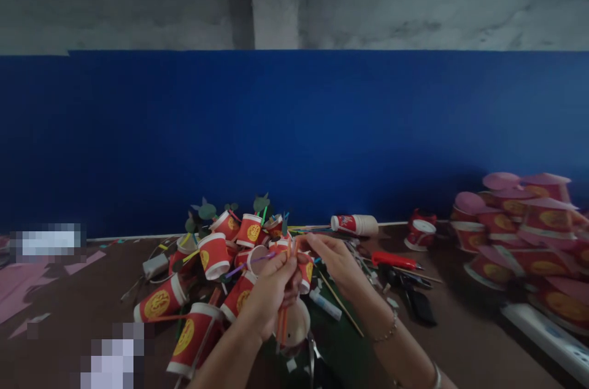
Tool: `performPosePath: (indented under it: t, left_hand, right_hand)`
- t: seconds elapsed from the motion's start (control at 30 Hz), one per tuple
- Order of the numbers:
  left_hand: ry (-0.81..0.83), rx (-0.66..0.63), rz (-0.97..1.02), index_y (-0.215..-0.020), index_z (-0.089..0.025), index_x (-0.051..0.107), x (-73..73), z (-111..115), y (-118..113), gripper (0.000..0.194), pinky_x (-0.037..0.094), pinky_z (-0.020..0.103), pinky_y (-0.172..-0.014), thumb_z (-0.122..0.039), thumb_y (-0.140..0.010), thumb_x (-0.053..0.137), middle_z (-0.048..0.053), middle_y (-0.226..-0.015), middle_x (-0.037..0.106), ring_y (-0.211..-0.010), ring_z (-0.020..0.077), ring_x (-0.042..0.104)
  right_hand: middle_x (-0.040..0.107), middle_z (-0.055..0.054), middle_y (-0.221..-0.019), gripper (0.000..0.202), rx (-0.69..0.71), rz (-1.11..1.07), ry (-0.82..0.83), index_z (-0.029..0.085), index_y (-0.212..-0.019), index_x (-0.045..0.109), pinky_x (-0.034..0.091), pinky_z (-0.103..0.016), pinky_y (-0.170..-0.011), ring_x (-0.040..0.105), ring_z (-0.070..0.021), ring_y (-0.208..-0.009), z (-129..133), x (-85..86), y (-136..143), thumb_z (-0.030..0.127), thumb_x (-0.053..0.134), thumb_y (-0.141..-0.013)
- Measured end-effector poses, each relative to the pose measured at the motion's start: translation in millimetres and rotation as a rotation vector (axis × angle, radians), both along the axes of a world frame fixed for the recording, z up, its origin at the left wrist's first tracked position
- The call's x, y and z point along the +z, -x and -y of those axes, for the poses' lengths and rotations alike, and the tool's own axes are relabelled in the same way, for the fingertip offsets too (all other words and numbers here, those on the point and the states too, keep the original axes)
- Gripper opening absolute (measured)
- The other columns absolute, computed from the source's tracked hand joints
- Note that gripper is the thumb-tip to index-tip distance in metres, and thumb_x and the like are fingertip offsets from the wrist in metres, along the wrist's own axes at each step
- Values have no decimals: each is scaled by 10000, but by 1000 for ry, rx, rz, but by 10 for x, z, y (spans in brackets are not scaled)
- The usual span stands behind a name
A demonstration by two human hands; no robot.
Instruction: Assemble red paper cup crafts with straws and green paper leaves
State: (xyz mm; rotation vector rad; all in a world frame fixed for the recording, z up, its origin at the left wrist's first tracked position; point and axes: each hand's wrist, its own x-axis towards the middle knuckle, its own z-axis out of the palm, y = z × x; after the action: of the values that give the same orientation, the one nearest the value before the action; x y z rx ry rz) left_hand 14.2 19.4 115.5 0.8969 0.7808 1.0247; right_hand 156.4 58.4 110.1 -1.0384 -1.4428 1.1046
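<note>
My left hand (275, 288) is closed around several thin orange straws (283, 320), whose ends stick out above and below the fist. My right hand (335, 259) is at their upper ends, its thumb and forefinger pinched close to an orange tip; slight blur hides the exact contact. Under the left fist a pale paper cup (300, 323) shows its round face, partly covered by the hand and straws. Just left lies a heap of red paper cups (214, 256) with yellow emblems, some with coloured straws and dark green leaf-like cutouts (207, 211).
Scissors (313, 352), a glue stick (326, 305) and a wooden stick (343, 306) lie near my hands. Nested cups (354, 225) rest along the blue wall panel (294, 131). A red tool (396, 261), a power strip (547, 340) and pink-topped cups (547, 217) occupy the right side.
</note>
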Motion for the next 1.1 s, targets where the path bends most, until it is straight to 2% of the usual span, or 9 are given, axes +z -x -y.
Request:
performPosePath:
  t: [0.1,0.2,0.43,0.53,0.67,0.8,0.93,1.0,1.1]
  left_hand:
    - [2,-24,-19,-741,-180,449,-56,28,-89,474,91,187,-381,-560,-625,707,-94,-471,419,-343,4,222]
    - [-2,-26,-53,-704,-181,437,-92,30,-113,499,166,179,-379,-595,-608,699,-77,-480,451,-356,17,296]
    - [23,-100,-82,-772,-171,485,-115,30,-90,473,333,194,-412,-569,-625,695,-58,-519,501,-394,62,426]
    - [41,-102,-55,-791,-167,490,-74,20,-59,457,277,168,-394,-535,-632,710,-87,-507,433,-378,33,361]
    - [9,-1,-15,-790,-167,490,0,-71,87,443,125,152,-369,-499,-624,732,-111,-488,366,-359,2,224]
    - [-68,128,-37,-793,-157,508,27,-186,288,425,119,147,-370,-486,-634,725,-85,-540,433,-375,-1,236]
    - [-116,152,-74,-805,-155,522,39,-243,417,371,141,142,-372,-457,-680,696,-76,-536,446,-378,7,247]
    - [-137,154,-81,-804,-152,532,54,-254,451,348,152,142,-369,-443,-696,689,-84,-518,419,-374,11,245]
    - [-163,181,-110,-806,-152,539,67,-268,485,321,155,143,-370,-435,-727,667,-84,-515,416,-369,15,261]
  right_hand:
    - [644,-13,-628,360,54,-196,100,146,-800,729,448,-264,-612,571,-143,-613,98,27,130,491,691,-706]
    - [652,-17,-636,337,71,-266,159,141,-769,737,449,-263,-607,563,-132,-597,94,-5,139,453,755,-642]
    - [621,-1,-586,331,134,-177,133,143,-721,727,410,-219,-513,496,-89,-507,77,-55,73,472,692,-717]
    - [588,14,-524,390,103,-47,78,147,-820,732,400,-222,-494,485,-96,-474,98,-1,24,509,589,-795]
    - [720,-68,-829,403,-26,137,-78,151,-1007,697,470,-289,-715,627,-181,-775,48,60,-144,465,506,-843]
    - [703,-39,-700,251,-83,616,-142,166,-762,712,415,-267,-632,595,-167,-662,-50,5,-328,279,495,-815]
    - [681,-45,-621,248,-14,1114,-34,178,-615,678,348,-260,-560,585,-163,-590,-82,-129,-349,202,484,-768]
    - [718,-83,-742,173,-5,1192,6,175,-776,709,373,-273,-589,634,-218,-686,-74,-223,-293,249,560,-730]
    - [710,-176,-955,559,-9,1213,8,107,-1179,587,421,-321,-669,649,-321,-872,-65,-387,-166,310,658,-663]
